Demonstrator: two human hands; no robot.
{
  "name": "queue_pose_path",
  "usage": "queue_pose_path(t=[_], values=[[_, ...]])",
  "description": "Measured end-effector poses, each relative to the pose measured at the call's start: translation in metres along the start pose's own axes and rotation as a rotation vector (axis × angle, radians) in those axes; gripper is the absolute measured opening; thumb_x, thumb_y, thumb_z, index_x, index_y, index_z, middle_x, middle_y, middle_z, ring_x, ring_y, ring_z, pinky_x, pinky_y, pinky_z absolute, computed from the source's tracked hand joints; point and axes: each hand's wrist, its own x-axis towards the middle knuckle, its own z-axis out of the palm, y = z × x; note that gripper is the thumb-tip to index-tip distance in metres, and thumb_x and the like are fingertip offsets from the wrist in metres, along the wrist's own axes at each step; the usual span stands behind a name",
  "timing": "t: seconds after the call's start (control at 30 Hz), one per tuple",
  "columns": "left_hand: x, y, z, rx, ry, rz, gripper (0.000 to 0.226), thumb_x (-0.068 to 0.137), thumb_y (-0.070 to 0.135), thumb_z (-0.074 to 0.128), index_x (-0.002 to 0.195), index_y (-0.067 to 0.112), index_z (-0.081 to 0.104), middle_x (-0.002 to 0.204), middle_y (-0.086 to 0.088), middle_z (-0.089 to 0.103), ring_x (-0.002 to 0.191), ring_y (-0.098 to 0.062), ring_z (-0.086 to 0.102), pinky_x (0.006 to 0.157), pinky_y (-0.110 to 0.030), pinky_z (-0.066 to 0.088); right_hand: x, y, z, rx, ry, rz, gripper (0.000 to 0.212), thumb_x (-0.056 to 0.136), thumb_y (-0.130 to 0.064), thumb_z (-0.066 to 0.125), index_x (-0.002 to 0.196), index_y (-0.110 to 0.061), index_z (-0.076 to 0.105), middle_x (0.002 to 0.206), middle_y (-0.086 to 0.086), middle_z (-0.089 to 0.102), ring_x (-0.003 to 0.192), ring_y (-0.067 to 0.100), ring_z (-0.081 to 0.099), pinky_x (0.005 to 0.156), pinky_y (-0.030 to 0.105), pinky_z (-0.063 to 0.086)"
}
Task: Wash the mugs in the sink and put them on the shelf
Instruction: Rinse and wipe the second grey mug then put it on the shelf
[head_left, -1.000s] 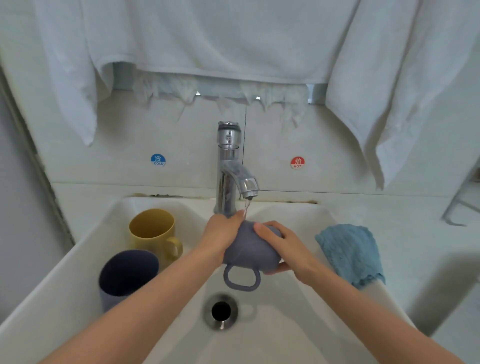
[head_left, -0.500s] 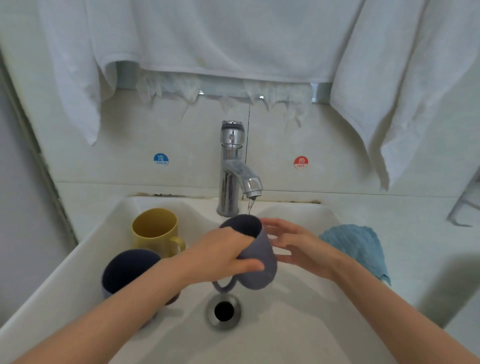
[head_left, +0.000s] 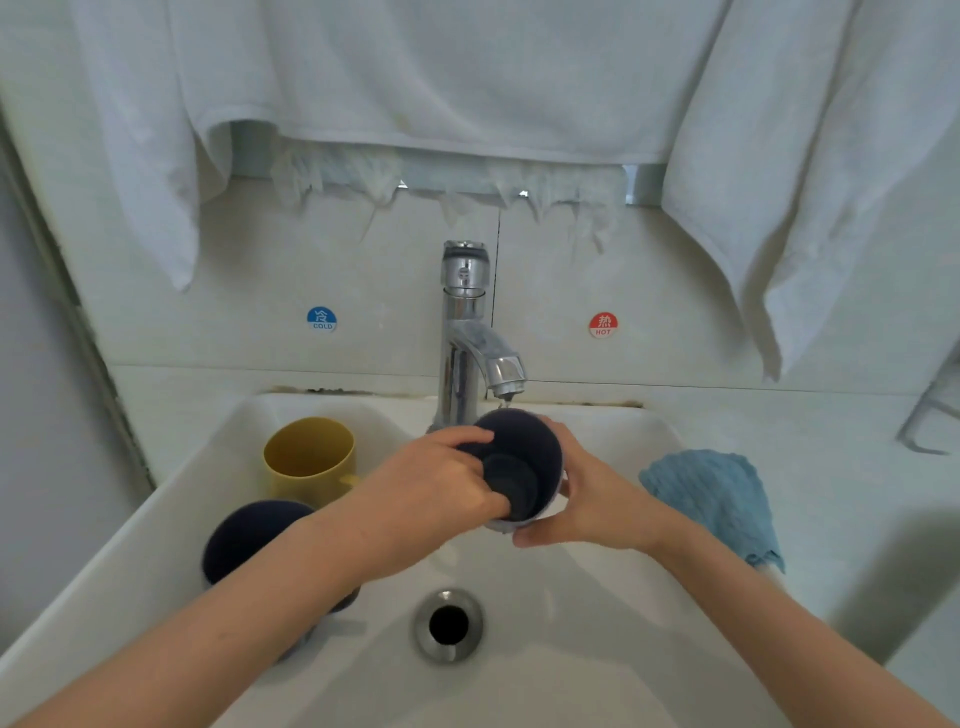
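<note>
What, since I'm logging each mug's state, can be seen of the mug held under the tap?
The matte grey-blue mug is held tilted above the sink, mouth toward the camera, showing a dark interior and round bottom. The left hand grips its rim, reaching inside; the right hand cups its outer wall. A thin trickle from the faucet falls at its upper rim. Its handle is hidden.

"COLD" — blue sticker (head_left: 321, 318); "HOT" — red sticker (head_left: 603, 325)

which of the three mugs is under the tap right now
The grey-blue mug, gripped by the left hand and right hand below the tap; the yellow mug and dark blue mug stand left in the sink.
</note>
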Motion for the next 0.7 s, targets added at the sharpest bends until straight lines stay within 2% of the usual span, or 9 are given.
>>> queue_pose_path(t=[0.07,0.2,0.3,0.33,0.4,0.47,0.53,0.63,0.7], values=[[0.002,0.003,0.000,0.052,0.026,-0.034,0.032,0.041,0.011,0.083,0.065,0.027,0.069,0.052,0.011,0.061,0.055,-0.007,0.062,0.097,-0.027,0.045,0.000,-0.002,0.001,-0.089,0.101,-0.044,0.091,0.053,-0.010,0.085,0.121,-0.048,0.036,0.121,-0.035,0.037,0.124,0.002,0.036,0.095,0.014,0.041],[0.015,0.014,0.010,0.089,0.079,-0.245,0.025,0.039,0.007,0.077,0.057,0.020,0.066,0.047,0.006,0.060,0.049,-0.012,0.060,0.083,-0.023,0.052,0.003,-0.002,0.007,-0.161,0.281,-0.119,0.090,0.050,-0.014,0.087,0.123,-0.037,0.038,0.127,-0.008,0.043,0.116,-0.001,0.044,0.094,0.012,0.040],[0.027,0.034,-0.003,0.016,-0.067,-0.423,0.019,0.070,0.007,0.063,0.088,0.015,0.068,0.081,-0.002,0.069,0.081,-0.020,0.063,0.070,-0.025,0.042,0.005,0.001,0.012,-0.176,0.314,-0.106,0.089,0.051,-0.014,0.088,0.126,-0.027,0.043,0.125,-0.008,0.051,0.115,0.005,0.050,0.095,0.021,0.044],[0.031,0.038,-0.002,-0.097,-0.117,-0.485,0.020,0.082,0.008,0.053,0.098,0.014,0.064,0.094,-0.005,0.067,0.091,-0.024,0.061,0.068,-0.027,0.037,0.005,0.002,0.014,-0.187,0.311,-0.094,0.087,0.051,-0.016,0.088,0.125,-0.028,0.043,0.123,-0.010,0.053,0.114,0.003,0.050,0.094,0.020,0.044],[0.040,0.039,0.001,-0.475,-0.217,-0.608,0.019,0.087,0.009,0.045,0.098,0.012,0.059,0.097,-0.009,0.064,0.093,-0.028,0.059,0.066,-0.030,0.037,0.005,0.004,0.016,-0.202,0.316,-0.064,0.084,0.051,-0.017,0.087,0.118,-0.038,0.041,0.117,-0.017,0.053,0.109,-0.004,0.050,0.090,0.012,0.041],[0.047,0.033,0.006,-0.976,-0.126,-0.663,0.020,0.077,0.010,0.047,0.094,0.007,0.057,0.093,-0.013,0.062,0.092,-0.031,0.059,0.069,-0.033,0.042,0.005,0.006,0.016,-0.233,0.347,-0.037,0.081,0.050,-0.024,0.084,0.115,-0.041,0.039,0.114,-0.018,0.052,0.109,-0.002,0.049,0.089,0.014,0.041],[0.049,0.032,0.010,-1.262,0.015,-0.695,0.037,0.066,0.014,0.046,0.101,0.004,0.057,0.096,-0.017,0.062,0.094,-0.031,0.059,0.072,-0.033,0.045,0.006,0.009,0.016,-0.289,0.385,0.000,0.083,0.048,-0.035,0.080,0.122,-0.032,0.042,0.117,-0.012,0.052,0.113,0.011,0.048,0.092,0.025,0.045],[0.040,0.038,0.019,-1.125,0.125,-0.561,0.029,0.075,0.016,0.048,0.101,0.004,0.053,0.096,-0.014,0.063,0.089,-0.030,0.060,0.078,-0.043,0.051,0.006,0.008,0.015,-0.380,0.441,0.033,0.084,0.046,-0.038,0.078,0.121,-0.025,0.043,0.113,-0.013,0.051,0.111,0.017,0.047,0.088,0.032,0.047],[0.029,0.027,0.026,-0.869,0.053,-0.442,0.032,0.080,0.030,0.042,0.098,0.005,0.051,0.097,-0.009,0.063,0.089,-0.025,0.058,0.079,-0.043,0.048,0.003,0.005,0.011,-0.424,0.464,0.068,0.086,0.047,-0.036,0.084,0.121,-0.025,0.041,0.111,-0.014,0.046,0.110,0.015,0.042,0.087,0.032,0.044]])
